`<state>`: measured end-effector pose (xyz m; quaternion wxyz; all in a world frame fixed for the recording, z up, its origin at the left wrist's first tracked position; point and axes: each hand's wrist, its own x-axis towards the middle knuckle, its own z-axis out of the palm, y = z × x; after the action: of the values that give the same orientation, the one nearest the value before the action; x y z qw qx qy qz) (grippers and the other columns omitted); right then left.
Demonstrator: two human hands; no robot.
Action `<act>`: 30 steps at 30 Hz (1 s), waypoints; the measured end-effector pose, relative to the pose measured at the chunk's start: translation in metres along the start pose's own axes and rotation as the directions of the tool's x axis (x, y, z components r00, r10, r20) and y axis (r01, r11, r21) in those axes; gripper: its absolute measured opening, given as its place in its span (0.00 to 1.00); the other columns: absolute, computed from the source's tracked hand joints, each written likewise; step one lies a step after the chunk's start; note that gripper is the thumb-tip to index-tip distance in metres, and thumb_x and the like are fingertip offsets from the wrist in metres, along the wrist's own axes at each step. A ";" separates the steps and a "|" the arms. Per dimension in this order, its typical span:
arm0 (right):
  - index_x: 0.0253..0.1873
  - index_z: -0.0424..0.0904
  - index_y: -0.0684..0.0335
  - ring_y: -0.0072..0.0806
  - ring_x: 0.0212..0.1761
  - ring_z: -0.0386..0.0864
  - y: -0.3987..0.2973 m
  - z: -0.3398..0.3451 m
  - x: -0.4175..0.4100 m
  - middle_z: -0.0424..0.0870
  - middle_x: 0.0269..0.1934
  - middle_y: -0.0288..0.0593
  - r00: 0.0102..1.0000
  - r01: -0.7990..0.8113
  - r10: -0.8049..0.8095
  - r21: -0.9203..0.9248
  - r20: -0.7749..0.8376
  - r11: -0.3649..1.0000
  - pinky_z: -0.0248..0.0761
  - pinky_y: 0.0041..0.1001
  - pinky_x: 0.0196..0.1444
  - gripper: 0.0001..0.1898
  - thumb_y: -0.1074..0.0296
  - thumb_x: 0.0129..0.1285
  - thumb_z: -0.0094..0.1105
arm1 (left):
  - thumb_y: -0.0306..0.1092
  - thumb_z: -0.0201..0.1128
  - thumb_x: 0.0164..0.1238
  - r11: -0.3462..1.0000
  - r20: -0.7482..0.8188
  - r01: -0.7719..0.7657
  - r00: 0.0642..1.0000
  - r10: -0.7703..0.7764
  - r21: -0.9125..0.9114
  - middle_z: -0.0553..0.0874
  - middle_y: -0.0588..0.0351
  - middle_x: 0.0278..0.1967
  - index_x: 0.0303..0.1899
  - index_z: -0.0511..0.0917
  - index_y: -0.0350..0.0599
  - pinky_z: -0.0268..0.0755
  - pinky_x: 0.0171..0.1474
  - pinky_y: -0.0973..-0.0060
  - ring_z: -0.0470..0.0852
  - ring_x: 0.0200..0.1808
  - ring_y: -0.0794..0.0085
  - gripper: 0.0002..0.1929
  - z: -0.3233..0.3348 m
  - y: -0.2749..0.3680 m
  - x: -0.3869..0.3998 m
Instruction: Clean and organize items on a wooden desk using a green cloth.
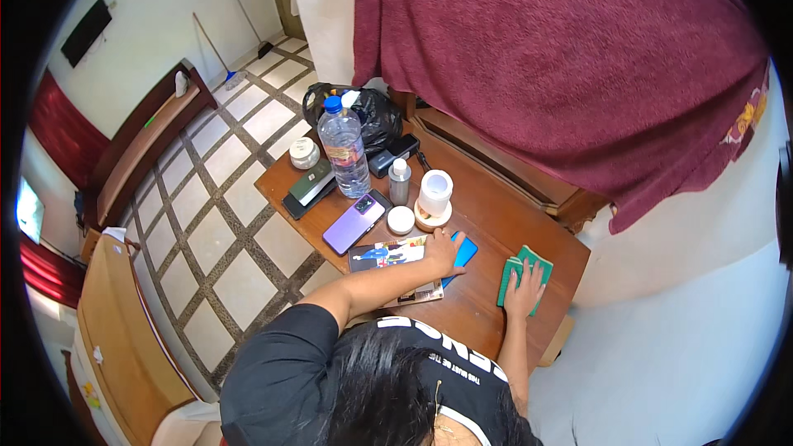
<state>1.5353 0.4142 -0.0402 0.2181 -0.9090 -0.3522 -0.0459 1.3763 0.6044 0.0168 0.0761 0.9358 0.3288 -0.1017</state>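
Note:
My left hand (441, 254) reaches across an illustrated booklet (396, 254), its index finger and thumb on a flat blue object (464, 253), perhaps a phone case. Whether the fingers grip it cannot be made out. At the right, my right hand (525, 291) holds a folded green cloth (511, 279) against the wooden table (477, 316), fingers spread over it. Just beyond my left hand are a small white-lidded jar (401, 220) and a white cylindrical container (435, 192) on a round base (433, 220). A purple phone (353, 223) lies left of these, partly over a dark flat item.
Farther back stand a blue-capped water bottle (344, 155), a small clear bottle (399, 183), a lidded jar (304, 153), a green box (310, 184) and a black plastic bag (378, 118). Beyond hangs a maroon towel (526, 62) over wooden furniture. Tiled floor (238, 279) lies left.

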 end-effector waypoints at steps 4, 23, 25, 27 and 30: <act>0.74 0.69 0.51 0.46 0.81 0.53 -0.002 0.005 0.000 0.60 0.78 0.49 0.998 -0.062 0.062 -0.040 -0.004 0.997 0.44 0.57 0.78 0.27 0.52 0.74 0.52 | 0.73 0.74 0.44 0.999 0.094 -0.011 0.995 0.014 -0.035 0.76 0.40 0.60 0.69 0.60 0.48 0.73 0.55 0.59 0.80 0.56 0.52 0.56 0.003 0.001 0.015; 0.74 0.68 0.51 0.48 0.81 0.52 -0.014 0.013 0.008 0.58 0.79 0.49 0.997 -0.073 0.073 -0.039 0.002 0.997 0.43 0.61 0.77 0.28 0.50 0.74 0.52 | 0.66 0.81 0.37 0.989 0.098 0.038 0.995 -0.024 -0.145 0.80 0.37 0.56 0.69 0.58 0.45 0.73 0.59 0.52 0.82 0.57 0.43 0.59 -0.003 0.032 0.023; 0.73 0.69 0.54 0.50 0.80 0.54 -0.026 0.010 -0.001 0.59 0.78 0.51 0.998 -0.057 0.056 -0.045 -0.006 0.997 0.45 0.60 0.77 0.27 0.54 0.73 0.55 | 0.63 0.82 0.37 0.982 0.129 0.042 0.991 -0.018 -0.185 0.79 0.36 0.56 0.67 0.58 0.46 0.74 0.59 0.53 0.81 0.58 0.43 0.58 -0.005 0.027 0.023; 0.71 0.70 0.58 0.52 0.79 0.55 -0.040 0.000 -0.012 0.61 0.77 0.53 1.000 -0.021 0.021 -0.046 -0.009 0.999 0.46 0.58 0.77 0.26 0.58 0.72 0.57 | 0.61 0.83 0.38 0.972 0.158 0.066 0.987 -0.030 -0.226 0.78 0.36 0.57 0.66 0.57 0.47 0.74 0.58 0.53 0.80 0.59 0.42 0.56 -0.006 0.025 0.022; 0.64 0.71 0.70 0.54 0.72 0.66 -0.073 -0.018 -0.025 0.69 0.68 0.60 0.979 0.174 -0.112 0.407 -0.173 0.897 0.59 0.46 0.75 0.22 0.73 0.67 0.62 | 0.59 0.82 0.41 0.955 0.137 0.096 0.989 -0.060 -0.279 0.80 0.34 0.54 0.64 0.58 0.44 0.77 0.56 0.54 0.82 0.56 0.41 0.53 0.001 0.015 0.020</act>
<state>1.4698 0.4387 -0.0030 0.4294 -0.8066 -0.4029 -0.0511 1.4009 0.6044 0.0124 0.2268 0.8930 0.3711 -0.1154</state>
